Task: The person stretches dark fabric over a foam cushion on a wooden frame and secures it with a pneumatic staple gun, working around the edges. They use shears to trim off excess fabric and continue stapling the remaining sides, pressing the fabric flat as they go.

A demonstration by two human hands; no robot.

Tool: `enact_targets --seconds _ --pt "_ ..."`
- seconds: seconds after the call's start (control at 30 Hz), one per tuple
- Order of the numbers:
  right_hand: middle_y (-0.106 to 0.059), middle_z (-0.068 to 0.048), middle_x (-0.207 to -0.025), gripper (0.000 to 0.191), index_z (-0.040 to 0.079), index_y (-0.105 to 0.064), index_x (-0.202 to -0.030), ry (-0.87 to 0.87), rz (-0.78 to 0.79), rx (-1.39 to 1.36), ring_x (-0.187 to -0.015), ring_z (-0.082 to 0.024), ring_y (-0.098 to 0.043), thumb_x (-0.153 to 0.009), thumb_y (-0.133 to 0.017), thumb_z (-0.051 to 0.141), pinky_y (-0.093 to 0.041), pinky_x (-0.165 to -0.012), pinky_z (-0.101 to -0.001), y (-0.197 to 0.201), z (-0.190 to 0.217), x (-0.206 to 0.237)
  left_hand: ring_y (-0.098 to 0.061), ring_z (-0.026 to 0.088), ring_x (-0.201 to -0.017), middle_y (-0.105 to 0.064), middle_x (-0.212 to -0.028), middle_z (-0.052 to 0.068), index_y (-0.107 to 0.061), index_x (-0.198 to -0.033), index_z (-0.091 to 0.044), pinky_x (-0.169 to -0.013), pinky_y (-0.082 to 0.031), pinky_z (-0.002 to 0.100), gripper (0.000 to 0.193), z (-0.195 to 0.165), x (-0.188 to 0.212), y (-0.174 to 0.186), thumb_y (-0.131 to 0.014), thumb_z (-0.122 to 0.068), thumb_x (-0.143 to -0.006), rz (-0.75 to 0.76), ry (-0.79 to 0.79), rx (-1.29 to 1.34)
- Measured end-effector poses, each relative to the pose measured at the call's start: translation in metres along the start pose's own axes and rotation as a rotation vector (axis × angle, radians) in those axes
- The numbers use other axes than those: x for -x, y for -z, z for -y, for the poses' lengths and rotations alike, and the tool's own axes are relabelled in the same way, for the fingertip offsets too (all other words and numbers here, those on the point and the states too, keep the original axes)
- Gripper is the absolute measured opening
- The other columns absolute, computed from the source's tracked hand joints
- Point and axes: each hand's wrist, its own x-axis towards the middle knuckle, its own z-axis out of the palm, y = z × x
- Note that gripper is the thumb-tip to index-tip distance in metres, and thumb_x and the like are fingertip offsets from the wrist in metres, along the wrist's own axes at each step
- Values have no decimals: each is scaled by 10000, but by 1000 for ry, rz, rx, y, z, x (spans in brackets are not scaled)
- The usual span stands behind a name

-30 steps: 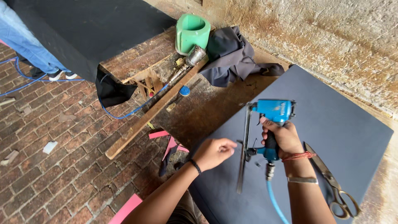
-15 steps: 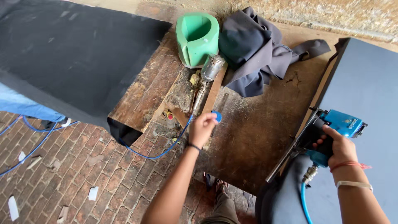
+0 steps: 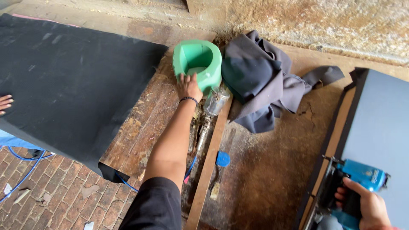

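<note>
At the far left edge, another person's fingers (image 3: 5, 103) lay flat on a large black sheet (image 3: 72, 81) that spread over the worn wooden bench (image 3: 145, 123). Right of that sheet, the left hand (image 3: 188, 86) stretched out to the green tub (image 3: 197, 64), its fingers spread loosely and touching the tub's near rim without closing on it. A spray gun (image 3: 214, 102) lay just below the tub, and a grey cloth (image 3: 264, 81) was heaped to the tub's right. Far right of the tub, the right hand (image 3: 367, 207) was wrapped tight around the blue pneumatic stapler (image 3: 355, 183), which rested on a grey panel (image 3: 381, 127).
</note>
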Motion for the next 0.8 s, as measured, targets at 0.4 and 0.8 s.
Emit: enact_targets --seconds 0.4,0.8 --pt "-667 -185 -871 268 -7 -645 -1092 -36 -101 119 -732 -317 -660 -968 -699 224 -558 -641 -478 -6 0 -19 -502 300 -1226 -643 -1061 3 -706 -979 -204 -1000 -395 506 343 -5 89 78 -891 -234 -692 -398 -131 9" --pt "-698 -98 -834 209 20 -686 -987 28 56 -99 -686 -228 -674 -903 -742 203 -563 -614 -379 -11 20 82 -555 266 -1030 -612 -943 16 -707 -972 -191 -937 -419 458 402 -176 332 131 -903 -214 -622 118 -641 416"
